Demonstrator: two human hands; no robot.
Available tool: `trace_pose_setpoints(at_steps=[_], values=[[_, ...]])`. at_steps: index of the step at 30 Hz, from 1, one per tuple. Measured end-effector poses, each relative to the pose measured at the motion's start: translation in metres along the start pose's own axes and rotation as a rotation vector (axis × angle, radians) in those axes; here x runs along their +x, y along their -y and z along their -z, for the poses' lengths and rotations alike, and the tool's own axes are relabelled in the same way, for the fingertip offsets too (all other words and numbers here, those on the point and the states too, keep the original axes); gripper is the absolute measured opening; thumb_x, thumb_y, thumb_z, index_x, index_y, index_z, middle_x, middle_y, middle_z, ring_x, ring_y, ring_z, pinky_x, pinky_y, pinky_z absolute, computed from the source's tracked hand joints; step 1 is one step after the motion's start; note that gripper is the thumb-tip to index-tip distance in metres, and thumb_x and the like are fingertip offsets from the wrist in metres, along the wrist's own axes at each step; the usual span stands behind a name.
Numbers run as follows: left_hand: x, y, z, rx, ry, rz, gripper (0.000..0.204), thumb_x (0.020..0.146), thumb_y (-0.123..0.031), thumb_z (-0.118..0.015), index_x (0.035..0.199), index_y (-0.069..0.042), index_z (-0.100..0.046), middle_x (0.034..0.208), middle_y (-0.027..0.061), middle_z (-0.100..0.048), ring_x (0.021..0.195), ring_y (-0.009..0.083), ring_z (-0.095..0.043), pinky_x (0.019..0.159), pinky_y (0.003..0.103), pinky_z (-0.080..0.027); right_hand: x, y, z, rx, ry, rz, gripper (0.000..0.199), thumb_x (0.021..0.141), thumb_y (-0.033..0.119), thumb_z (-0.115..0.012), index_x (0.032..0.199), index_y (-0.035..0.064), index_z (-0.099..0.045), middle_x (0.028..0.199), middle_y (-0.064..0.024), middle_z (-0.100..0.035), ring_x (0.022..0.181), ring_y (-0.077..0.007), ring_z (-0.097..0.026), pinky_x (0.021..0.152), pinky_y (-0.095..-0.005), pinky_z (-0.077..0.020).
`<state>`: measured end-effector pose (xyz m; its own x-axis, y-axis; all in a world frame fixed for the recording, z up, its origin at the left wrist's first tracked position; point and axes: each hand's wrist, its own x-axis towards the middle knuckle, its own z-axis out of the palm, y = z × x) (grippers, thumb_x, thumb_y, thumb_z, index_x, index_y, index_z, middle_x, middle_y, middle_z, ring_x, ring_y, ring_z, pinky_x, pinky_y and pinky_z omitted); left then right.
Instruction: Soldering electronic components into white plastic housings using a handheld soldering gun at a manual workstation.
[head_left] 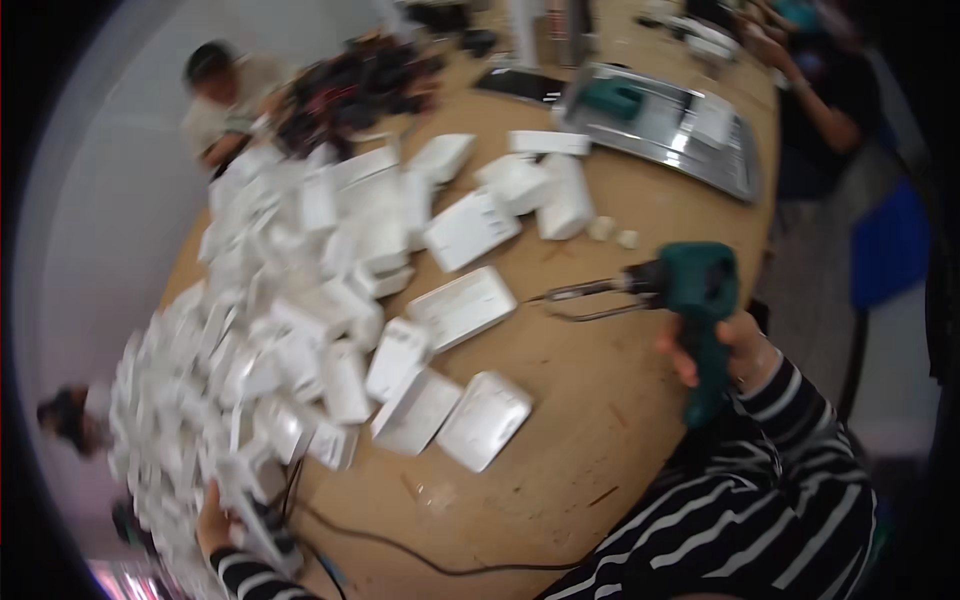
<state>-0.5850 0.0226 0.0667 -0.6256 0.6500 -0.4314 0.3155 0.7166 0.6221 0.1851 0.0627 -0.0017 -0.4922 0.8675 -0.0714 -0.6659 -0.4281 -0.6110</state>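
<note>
Right hand (722,352) is wrapped around the grip of a green pistol-shaped power tool (695,300) above the wooden tabletop (590,400); left hand (212,520) probably pinches a white plastic casing (250,510) from the heap.

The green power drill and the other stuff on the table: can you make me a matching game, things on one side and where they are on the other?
Things:
1. green power drill
2. pile of white plastic cases
3. black cable
4. metal tray

Places:
A. at the far end of the wooden table
B. trailing along the table's near edge
C. in the right hand
D. heaped at the left, where the left hand reaches

Pairs: 1-C, 2-D, 3-B, 4-A
</note>
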Motion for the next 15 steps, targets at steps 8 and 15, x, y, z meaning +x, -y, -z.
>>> trace_pose_setpoints(at_steps=[8,15], values=[[0.065,-0.135,-0.060,0.185,-0.100,-0.493,0.083,0.076,-0.027,-0.069,0.144,-0.017,-0.022,0.122,0.0115,-0.048,0.100,0.0277,-0.054,0.077,0.033,-0.048,-0.005,0.011,0.002,0.004,0.061,0.130,0.062,0.076,0.021,-0.070,0.124,-0.0080,-0.043,0.107,-0.0315,-0.056,0.072,-0.0310,-0.064,0.063,-0.0371,-0.0548],[-0.054,-0.258,-0.180,-0.140,0.053,-0.577,0.074,0.074,-0.025,-0.069,0.136,-0.004,-0.036,0.120,0.0182,-0.052,0.104,0.0255,-0.055,0.082,0.040,-0.047,-0.024,0.007,0.025,0.004,0.125,0.118,0.065,0.080,0.031,-0.067,0.129,-0.0042,-0.041,0.107,-0.0236,-0.057,0.069,-0.0265,-0.063,0.055,-0.0355,-0.0528]])
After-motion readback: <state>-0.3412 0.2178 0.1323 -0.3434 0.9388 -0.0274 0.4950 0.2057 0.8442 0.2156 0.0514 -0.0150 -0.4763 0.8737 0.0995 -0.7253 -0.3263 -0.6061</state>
